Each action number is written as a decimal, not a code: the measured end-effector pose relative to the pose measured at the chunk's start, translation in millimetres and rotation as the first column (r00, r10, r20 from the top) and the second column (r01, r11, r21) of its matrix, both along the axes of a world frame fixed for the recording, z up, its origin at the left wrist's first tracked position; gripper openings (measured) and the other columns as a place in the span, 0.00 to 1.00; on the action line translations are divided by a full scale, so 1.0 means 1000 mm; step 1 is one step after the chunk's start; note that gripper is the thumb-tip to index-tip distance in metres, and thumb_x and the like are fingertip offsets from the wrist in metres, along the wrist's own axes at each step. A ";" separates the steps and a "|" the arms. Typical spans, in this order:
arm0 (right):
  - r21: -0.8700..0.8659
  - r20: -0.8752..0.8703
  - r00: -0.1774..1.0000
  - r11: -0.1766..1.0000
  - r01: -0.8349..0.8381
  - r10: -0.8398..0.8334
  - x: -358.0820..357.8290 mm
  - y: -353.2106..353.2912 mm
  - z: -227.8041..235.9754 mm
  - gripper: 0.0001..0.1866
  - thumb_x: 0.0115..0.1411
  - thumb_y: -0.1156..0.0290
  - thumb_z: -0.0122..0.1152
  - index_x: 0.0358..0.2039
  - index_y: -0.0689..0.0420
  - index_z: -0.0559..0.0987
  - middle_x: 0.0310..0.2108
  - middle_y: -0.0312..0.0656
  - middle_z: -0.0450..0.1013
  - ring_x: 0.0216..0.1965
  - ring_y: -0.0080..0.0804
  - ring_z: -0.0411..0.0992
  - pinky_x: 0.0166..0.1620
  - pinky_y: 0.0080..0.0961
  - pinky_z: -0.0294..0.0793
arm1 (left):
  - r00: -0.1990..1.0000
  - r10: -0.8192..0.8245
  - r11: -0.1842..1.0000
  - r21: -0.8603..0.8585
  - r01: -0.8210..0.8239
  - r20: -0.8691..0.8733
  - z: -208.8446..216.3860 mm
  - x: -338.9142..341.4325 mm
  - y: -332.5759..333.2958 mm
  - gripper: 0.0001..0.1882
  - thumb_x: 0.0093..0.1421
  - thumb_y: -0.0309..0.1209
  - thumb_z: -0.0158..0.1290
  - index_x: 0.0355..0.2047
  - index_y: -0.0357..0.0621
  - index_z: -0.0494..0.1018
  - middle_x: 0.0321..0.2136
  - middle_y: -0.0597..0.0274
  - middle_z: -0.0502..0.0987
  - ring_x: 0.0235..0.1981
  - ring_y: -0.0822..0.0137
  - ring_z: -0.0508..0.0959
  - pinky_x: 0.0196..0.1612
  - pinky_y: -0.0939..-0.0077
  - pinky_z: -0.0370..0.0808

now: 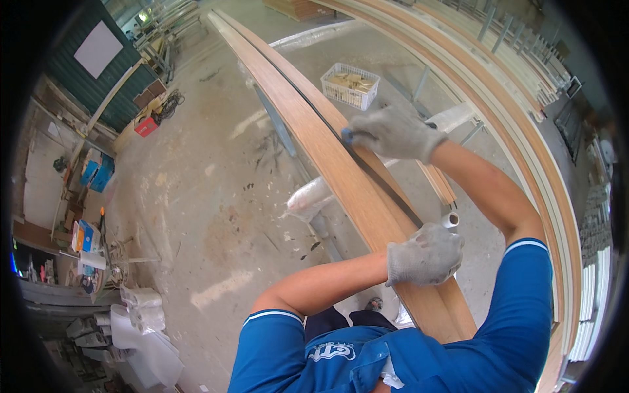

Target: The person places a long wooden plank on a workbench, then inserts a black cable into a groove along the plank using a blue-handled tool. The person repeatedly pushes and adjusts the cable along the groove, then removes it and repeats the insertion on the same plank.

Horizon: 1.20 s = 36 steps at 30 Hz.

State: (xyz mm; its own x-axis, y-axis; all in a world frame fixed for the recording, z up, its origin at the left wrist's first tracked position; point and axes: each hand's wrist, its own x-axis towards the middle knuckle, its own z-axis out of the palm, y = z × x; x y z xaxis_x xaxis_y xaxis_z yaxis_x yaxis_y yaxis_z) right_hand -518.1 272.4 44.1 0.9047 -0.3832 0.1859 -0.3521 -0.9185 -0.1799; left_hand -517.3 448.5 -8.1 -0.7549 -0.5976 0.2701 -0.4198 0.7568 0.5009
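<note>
A long wooden board (308, 121) with a lengthwise groove runs from far left to near right under my hands. A thin black strip (386, 185) lies along the groove and reaches my left hand. My left hand (426, 255), in a grey glove, is closed around the strip's near end, low over the board; its fingertips are partly hidden. Farther along, my right hand (396, 133), also gloved and a little blurred, is closed on a small blue-ended tool (348, 135). The tool's blue end is at the strip; its exact kind cannot be made out.
Plastic-wrapped supports (308, 198) hold the board above the concrete floor. A white basket (350, 86) of small wooden pieces stands beyond it. On the right are long curved boards (524, 124), and a small white roll (450, 220) lies near my left hand. A red box (146, 126) sits far left.
</note>
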 end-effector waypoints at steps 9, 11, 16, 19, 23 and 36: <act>0.069 0.098 0.989 0.991 -0.117 0.110 -0.081 0.064 0.016 0.11 0.63 0.58 0.66 0.39 0.51 0.83 0.30 0.45 0.81 0.32 0.47 0.80 0.36 0.43 0.77 | 1.000 -0.022 0.999 0.031 0.021 0.019 -0.001 0.000 0.000 0.14 0.62 0.38 0.57 0.26 0.39 0.80 0.35 0.48 0.79 0.34 0.47 0.82 0.40 0.54 0.78; 0.091 0.172 0.984 0.993 -0.072 0.055 -0.070 0.049 0.006 0.11 0.64 0.58 0.66 0.41 0.50 0.83 0.31 0.44 0.81 0.33 0.47 0.81 0.37 0.43 0.78 | 1.000 -0.003 1.000 0.022 0.003 -0.012 0.001 -0.001 -0.001 0.15 0.62 0.39 0.58 0.28 0.40 0.80 0.37 0.50 0.79 0.35 0.48 0.82 0.41 0.56 0.78; 0.089 0.212 0.969 0.990 0.110 -0.126 -0.019 -0.020 -0.011 0.14 0.67 0.55 0.64 0.44 0.50 0.82 0.33 0.46 0.82 0.34 0.47 0.81 0.39 0.41 0.78 | 0.956 0.160 0.923 -0.307 -0.233 -0.246 0.014 -0.005 0.001 0.16 0.59 0.44 0.62 0.32 0.42 0.80 0.37 0.54 0.78 0.37 0.52 0.82 0.44 0.60 0.77; 0.147 0.204 0.959 0.974 0.171 -0.199 -0.010 -0.039 -0.005 0.16 0.68 0.52 0.63 0.47 0.48 0.81 0.33 0.49 0.81 0.34 0.47 0.80 0.41 0.41 0.78 | 0.975 0.220 0.973 -0.081 -0.218 0.019 0.024 -0.001 0.005 0.15 0.58 0.43 0.63 0.34 0.44 0.80 0.35 0.56 0.78 0.38 0.54 0.82 0.42 0.61 0.77; 0.198 0.152 0.954 0.953 0.228 -0.260 -0.026 -0.039 0.006 0.19 0.68 0.48 0.61 0.52 0.46 0.80 0.35 0.51 0.80 0.38 0.46 0.79 0.45 0.42 0.76 | 0.995 0.103 0.989 -0.106 -0.102 0.002 0.030 0.012 0.004 0.12 0.59 0.40 0.61 0.35 0.45 0.80 0.35 0.58 0.78 0.38 0.58 0.83 0.39 0.63 0.78; 0.165 0.175 0.947 0.956 0.242 -0.270 -0.036 -0.027 -0.001 0.19 0.69 0.49 0.59 0.52 0.47 0.78 0.39 0.47 0.82 0.44 0.49 0.80 0.48 0.43 0.77 | 0.987 0.144 0.980 -0.145 -0.133 0.067 0.010 -0.025 0.028 0.06 0.53 0.33 0.60 0.30 0.51 0.85 0.35 0.63 0.80 0.46 0.61 0.79 0.44 0.66 0.75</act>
State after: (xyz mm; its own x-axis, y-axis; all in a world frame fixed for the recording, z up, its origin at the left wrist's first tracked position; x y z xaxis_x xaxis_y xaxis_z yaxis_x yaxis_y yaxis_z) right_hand -553.7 245.4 43.2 0.7246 -0.6316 0.2759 -0.5173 -0.7629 -0.3879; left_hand -542.7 476.0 2.0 -0.6893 -0.6583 0.3024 -0.5586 0.7488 0.3567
